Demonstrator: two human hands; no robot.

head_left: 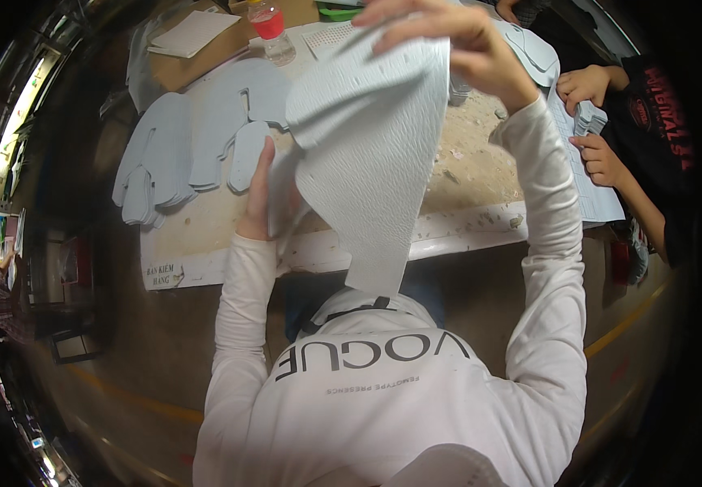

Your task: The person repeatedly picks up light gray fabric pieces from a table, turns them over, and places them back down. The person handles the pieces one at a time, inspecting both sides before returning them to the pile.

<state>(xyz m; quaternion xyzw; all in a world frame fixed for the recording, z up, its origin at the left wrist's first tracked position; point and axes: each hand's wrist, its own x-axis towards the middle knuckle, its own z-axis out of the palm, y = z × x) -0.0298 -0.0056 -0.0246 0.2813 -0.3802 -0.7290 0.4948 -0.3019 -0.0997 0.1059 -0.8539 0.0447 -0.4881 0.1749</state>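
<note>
The sheet (367, 154), a pale blue-grey cut piece with an embossed grain, hangs in the air above the surface (464, 174), held between both hands. The right hand (456, 40) pinches its top edge, grip clamped on the sheet with fingers curled over the front, and the arm is raised high. The left hand (261, 191) holds the lower left side; its grip is closed on the sheet too, thumb up along the edge, fingers hidden behind the material. The sheet curves and tapers downward, its lower tip hanging past the near edge of the surface, over the person's white hooded top.

On the surface to the left lies a stack of cut pieces (180, 150) in the same colour, fanned out in rounded lobes and just beside the left hand. Behind them stands a clear bottle (273, 31) with a red label, and further left a flat white pad (192, 34) rests on brown board. The bare part of the surface is worn and speckled with scraps.

At the right, another person's hands (590, 122) handle a small bundle of pale pieces (590, 118) over white sheets; that person wears a dark top with red print.
</note>
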